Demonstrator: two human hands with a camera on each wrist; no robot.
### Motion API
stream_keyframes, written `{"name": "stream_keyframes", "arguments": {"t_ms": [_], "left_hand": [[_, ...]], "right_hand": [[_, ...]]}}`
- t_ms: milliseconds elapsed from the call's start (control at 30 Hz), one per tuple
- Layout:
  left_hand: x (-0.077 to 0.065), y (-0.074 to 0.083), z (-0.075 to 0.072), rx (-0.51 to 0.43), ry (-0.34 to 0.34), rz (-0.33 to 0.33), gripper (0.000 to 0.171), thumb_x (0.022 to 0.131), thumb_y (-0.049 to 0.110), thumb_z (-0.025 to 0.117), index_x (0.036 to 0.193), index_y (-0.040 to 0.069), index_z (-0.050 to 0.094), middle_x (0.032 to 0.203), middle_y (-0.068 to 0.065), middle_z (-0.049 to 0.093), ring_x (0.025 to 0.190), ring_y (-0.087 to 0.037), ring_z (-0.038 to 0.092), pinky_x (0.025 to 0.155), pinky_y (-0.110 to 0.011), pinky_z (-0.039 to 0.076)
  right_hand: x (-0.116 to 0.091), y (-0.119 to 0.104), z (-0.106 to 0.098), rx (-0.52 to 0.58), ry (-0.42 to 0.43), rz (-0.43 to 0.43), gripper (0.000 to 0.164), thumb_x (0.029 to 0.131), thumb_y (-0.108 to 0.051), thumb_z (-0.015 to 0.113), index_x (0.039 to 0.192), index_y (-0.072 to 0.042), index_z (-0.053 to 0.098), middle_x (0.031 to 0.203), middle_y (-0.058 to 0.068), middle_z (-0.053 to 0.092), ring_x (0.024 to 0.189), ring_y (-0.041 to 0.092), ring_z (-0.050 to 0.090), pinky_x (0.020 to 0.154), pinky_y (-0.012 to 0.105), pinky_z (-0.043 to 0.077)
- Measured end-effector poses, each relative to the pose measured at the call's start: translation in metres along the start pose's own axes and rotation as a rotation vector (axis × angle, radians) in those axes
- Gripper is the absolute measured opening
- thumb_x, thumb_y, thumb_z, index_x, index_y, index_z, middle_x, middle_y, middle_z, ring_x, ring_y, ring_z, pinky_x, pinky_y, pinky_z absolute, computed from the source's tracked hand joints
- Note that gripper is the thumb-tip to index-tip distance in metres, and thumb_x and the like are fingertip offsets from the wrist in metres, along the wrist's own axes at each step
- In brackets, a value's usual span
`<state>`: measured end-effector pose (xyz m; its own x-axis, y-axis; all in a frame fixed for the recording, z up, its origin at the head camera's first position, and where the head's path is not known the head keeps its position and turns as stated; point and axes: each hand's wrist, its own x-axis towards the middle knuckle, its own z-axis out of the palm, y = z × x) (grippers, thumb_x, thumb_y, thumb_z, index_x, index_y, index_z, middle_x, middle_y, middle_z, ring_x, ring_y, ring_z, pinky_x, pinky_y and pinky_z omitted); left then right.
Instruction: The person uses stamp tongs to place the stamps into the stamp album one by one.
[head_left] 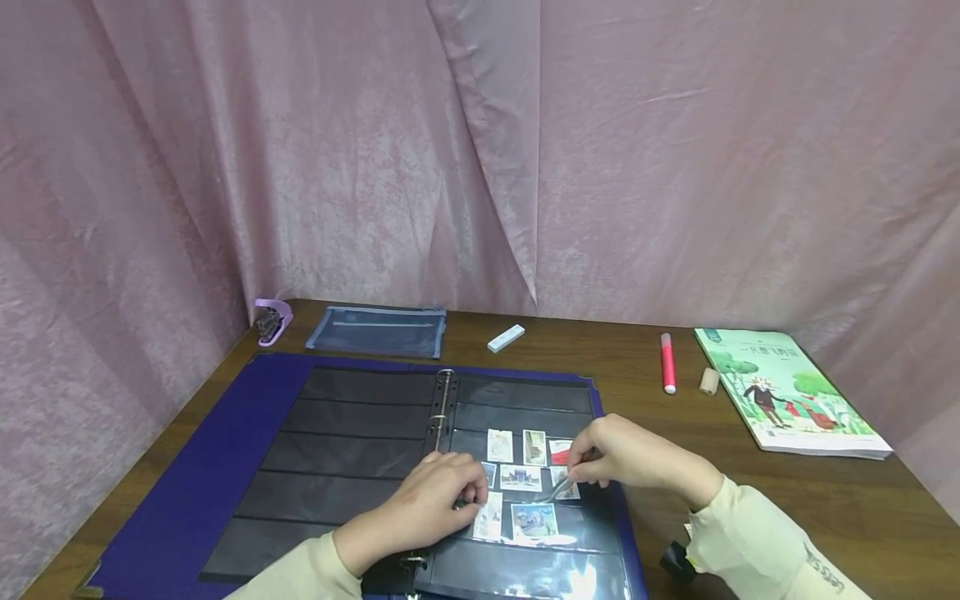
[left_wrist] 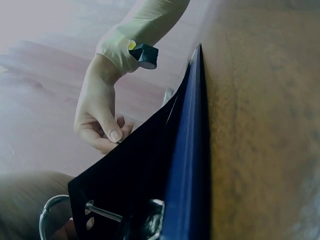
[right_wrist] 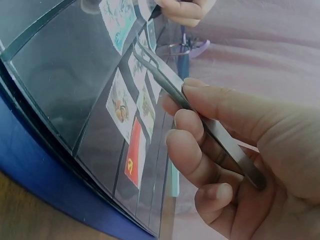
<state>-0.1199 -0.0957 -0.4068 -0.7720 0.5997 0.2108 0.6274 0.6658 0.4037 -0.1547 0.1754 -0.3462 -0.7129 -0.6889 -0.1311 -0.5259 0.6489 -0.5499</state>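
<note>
A stamp album (head_left: 525,571) lies spread on the table, with black pocket pages and metal rings (head_left: 445,379). Several stamps (head_left: 521,477) sit in the strips of its right page. My right hand (head_left: 626,462) pinches curved metal tweezers (right_wrist: 175,92) between thumb and fingers. Their tips overlap the strip just above a blue-green stamp (head_left: 535,521). My left hand (head_left: 435,496) lies over the rings, its bent fingertips at a pale stamp (head_left: 489,518) on the page's left side; I cannot tell whether they pinch anything. A red stamp (right_wrist: 134,155) shows near the right hand.
Behind the album are a purple stapler-like item (head_left: 274,321), a blue zip pouch (head_left: 377,332) and a small white block (head_left: 506,337). To the right lie a red marker (head_left: 667,364), a beige eraser-like piece (head_left: 709,381) and a green-covered book (head_left: 787,387). Pink curtains (head_left: 480,167) hang behind.
</note>
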Motion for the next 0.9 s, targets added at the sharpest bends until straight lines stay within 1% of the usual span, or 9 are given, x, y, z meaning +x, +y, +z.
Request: {"name": "stream_keyframes", "arguments": {"t_ms": [100, 333, 667, 900], "left_hand": [[0.000, -0.001, 0.000, 0.002, -0.014, -0.007, 0.018, 0.073, 0.014, 0.068, 0.074, 0.024, 0.054, 0.070, 0.014, 0.046, 0.069, 0.001, 0.039, 0.069, -0.019, 0.029], [0.000, -0.001, 0.001, -0.010, -0.009, -0.018, 0.017, 0.072, 0.014, 0.068, 0.073, 0.024, 0.054, 0.069, 0.013, 0.046, 0.068, 0.001, 0.039, 0.068, -0.019, 0.030], [0.001, 0.000, 0.004, -0.017, -0.016, -0.001, 0.015, 0.073, 0.014, 0.067, 0.075, 0.024, 0.056, 0.069, 0.013, 0.047, 0.068, 0.001, 0.040, 0.070, -0.020, 0.031], [0.000, 0.002, -0.003, 0.014, -0.046, 0.003, 0.012, 0.075, 0.018, 0.068, 0.081, 0.022, 0.058, 0.074, 0.013, 0.048, 0.073, 0.000, 0.040, 0.070, -0.021, 0.032]], "right_hand": [[-0.003, 0.001, -0.002, -0.001, 0.008, 0.004, 0.009, 0.081, -0.019, 0.065, 0.073, -0.015, 0.068, 0.059, -0.004, 0.060, 0.047, 0.004, 0.051, 0.050, 0.018, 0.044], [-0.008, 0.006, -0.001, 0.009, -0.018, 0.016, 0.009, 0.081, -0.016, 0.064, 0.073, -0.014, 0.068, 0.060, -0.006, 0.059, 0.048, 0.004, 0.053, 0.050, 0.018, 0.045], [-0.018, 0.006, -0.004, 0.003, -0.010, 0.029, 0.011, 0.082, -0.018, 0.063, 0.073, -0.014, 0.067, 0.060, -0.006, 0.060, 0.048, 0.006, 0.053, 0.049, 0.018, 0.044], [-0.032, 0.006, -0.011, 0.006, 0.028, 0.041, 0.011, 0.083, -0.022, 0.062, 0.077, -0.015, 0.067, 0.066, -0.003, 0.064, 0.050, 0.003, 0.053, 0.053, 0.018, 0.044]]}}
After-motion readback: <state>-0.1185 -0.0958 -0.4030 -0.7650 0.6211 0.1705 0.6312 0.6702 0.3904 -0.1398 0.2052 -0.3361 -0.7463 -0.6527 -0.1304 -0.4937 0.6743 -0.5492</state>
